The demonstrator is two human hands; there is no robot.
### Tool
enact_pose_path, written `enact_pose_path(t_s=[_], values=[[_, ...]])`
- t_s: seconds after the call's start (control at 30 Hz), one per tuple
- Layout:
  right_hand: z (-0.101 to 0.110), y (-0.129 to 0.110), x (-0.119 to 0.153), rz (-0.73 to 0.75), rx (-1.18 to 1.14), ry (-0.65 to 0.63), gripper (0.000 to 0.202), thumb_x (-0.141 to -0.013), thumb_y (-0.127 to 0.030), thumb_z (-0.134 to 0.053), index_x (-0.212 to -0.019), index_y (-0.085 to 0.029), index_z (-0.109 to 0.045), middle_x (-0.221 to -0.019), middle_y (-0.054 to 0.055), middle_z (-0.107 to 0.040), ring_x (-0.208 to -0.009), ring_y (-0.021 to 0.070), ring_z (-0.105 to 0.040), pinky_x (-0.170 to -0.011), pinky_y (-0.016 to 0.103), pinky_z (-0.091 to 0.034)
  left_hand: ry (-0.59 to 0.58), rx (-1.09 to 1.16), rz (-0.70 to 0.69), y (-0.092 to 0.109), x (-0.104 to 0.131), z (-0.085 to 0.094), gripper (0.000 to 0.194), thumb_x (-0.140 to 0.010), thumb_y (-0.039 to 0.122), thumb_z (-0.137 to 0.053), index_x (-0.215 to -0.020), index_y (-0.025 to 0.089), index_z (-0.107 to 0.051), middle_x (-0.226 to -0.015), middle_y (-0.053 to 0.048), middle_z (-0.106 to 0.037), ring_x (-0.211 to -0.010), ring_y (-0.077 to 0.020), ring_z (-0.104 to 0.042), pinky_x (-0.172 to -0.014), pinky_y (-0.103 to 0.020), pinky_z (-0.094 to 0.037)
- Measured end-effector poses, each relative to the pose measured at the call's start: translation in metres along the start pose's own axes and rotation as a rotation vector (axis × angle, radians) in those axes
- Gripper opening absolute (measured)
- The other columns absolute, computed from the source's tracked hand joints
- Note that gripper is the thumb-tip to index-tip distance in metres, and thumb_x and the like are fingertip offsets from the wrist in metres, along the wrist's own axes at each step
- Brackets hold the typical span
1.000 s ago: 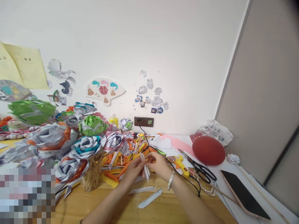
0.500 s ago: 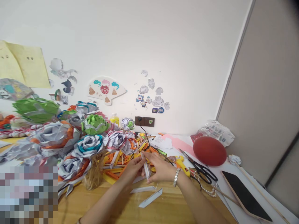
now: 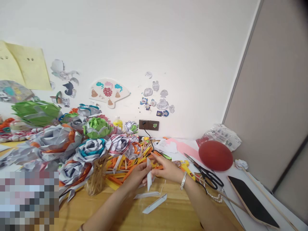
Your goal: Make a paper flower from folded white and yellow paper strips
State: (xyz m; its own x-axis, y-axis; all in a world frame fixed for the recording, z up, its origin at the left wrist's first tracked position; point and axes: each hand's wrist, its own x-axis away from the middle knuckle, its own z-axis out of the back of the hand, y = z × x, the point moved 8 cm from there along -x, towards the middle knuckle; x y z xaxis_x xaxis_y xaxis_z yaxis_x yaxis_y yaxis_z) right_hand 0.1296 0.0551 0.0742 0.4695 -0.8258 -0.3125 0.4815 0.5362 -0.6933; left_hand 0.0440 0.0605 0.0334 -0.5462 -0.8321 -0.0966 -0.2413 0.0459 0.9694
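While the left hand point(image 3: 139, 173) pinches a white paper strip point(image 3: 149, 180), the right hand point(image 3: 167, 168) curves half-open beside it.

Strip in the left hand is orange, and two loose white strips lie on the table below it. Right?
Wrong colour: the head view shows the strip in the left hand is white. Two loose white strips do lie on the table below it.
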Motion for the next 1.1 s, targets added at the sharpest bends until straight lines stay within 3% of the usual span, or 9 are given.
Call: enact_pose_path(t_s=[0.07,0.13,0.27,0.37,0.47,0.63,0.9,1.1], values=[[0.004,0.009,-0.002,-0.060,-0.039,0.097,0.040,-0.080,-0.040,-0.052,-0.114,-0.018,-0.055,-0.105,0.008,-0.059,-0.091,0.0188,-0.055,-0.079,0.031,-0.043,-0.038,-0.098,0.001,0.002,0.002,-0.005,0.039,-0.069,0.052,-0.061,-0.067,0.014,-0.054,-0.046,0.005,-0.053,-0.031,-0.0016,-0.026,-0.036,-0.018,-0.020],[0.004,0.015,-0.004,-0.115,-0.057,0.144,0.026,-0.080,-0.036,-0.052,-0.089,-0.016,-0.064,-0.084,0.004,-0.063,-0.076,0.0160,-0.057,-0.069,0.027,-0.044,-0.049,-0.195,0.009,0.002,0.002,-0.006,0.040,-0.068,0.053,-0.061,-0.066,0.014,-0.054,-0.050,0.003,-0.056,-0.033,-0.0027,-0.029,-0.037,-0.019,-0.020],[0.001,0.020,-0.005,-0.205,-0.169,0.208,0.018,-0.074,-0.032,-0.057,-0.071,-0.015,-0.061,-0.064,0.000,-0.059,-0.059,0.0121,-0.053,-0.057,0.024,-0.042,0.001,-0.284,-0.008,0.004,0.001,-0.002,0.039,-0.067,0.052,-0.063,-0.062,0.013,-0.054,-0.049,0.002,-0.056,-0.043,-0.0069,-0.040,-0.044,-0.019,-0.026],[0.000,0.018,-0.005,-0.238,-0.337,0.249,0.020,-0.072,-0.035,-0.058,-0.064,-0.016,-0.056,-0.055,-0.002,-0.056,-0.051,0.0107,-0.051,-0.052,0.023,-0.040,-0.035,-0.169,-0.017,0.003,0.002,-0.006,0.040,-0.071,0.052,-0.058,-0.066,0.013,-0.056,-0.056,-0.001,-0.059,-0.052,-0.0094,-0.047,-0.052,-0.020,-0.032],[-0.003,0.019,-0.005,-0.259,-0.449,0.274,0.023,-0.068,-0.037,-0.059,-0.061,-0.017,-0.052,-0.049,-0.004,-0.053,-0.046,0.0094,-0.048,-0.050,0.023,-0.039,-0.080,-0.023,0.033,-0.002,0.004,-0.011,0.040,-0.072,0.053,-0.057,-0.072,0.013,-0.055,-0.058,0.001,-0.055,-0.047,-0.0074,-0.044,-0.050,-0.020,-0.032],[-0.010,0.023,-0.006,-0.284,-0.510,0.287,0.024,-0.066,-0.037,-0.061,-0.059,-0.017,-0.049,-0.044,-0.005,-0.050,-0.041,0.0081,-0.044,-0.046,0.022,-0.034,-0.086,-0.005,0.158,-0.013,0.005,-0.006,0.040,-0.069,0.055,-0.060,-0.074,0.016,-0.051,-0.046,0.012,-0.028,-0.038,-0.0022,-0.014,-0.039,-0.018,-0.010],[-0.012,0.027,-0.007,-0.281,-0.529,0.283,0.035,-0.067,-0.049,-0.059,-0.066,-0.014,-0.055,-0.051,-0.003,-0.054,-0.043,0.0076,-0.044,-0.047,0.022,-0.034,0.006,-0.033,0.206,-0.014,0.002,0.006,0.047,-0.061,0.061,-0.062,-0.066,0.019,-0.041,-0.041,0.013,-0.021,-0.035,-0.0019,-0.010,-0.038,-0.020,-0.003],[-0.007,0.027,-0.007,-0.236,-0.537,0.261,0.039,-0.065,-0.052,-0.063,-0.072,-0.014,-0.059,-0.057,-0.003,-0.055,-0.047,0.0078,-0.047,-0.050,0.023,-0.037,-0.061,0.021,0.206,-0.010,0.006,-0.002,0.039,-0.066,0.051,-0.064,-0.070,0.019,-0.043,-0.045,0.012,-0.020,-0.039,-0.0023,-0.010,-0.040,-0.020,-0.004]])
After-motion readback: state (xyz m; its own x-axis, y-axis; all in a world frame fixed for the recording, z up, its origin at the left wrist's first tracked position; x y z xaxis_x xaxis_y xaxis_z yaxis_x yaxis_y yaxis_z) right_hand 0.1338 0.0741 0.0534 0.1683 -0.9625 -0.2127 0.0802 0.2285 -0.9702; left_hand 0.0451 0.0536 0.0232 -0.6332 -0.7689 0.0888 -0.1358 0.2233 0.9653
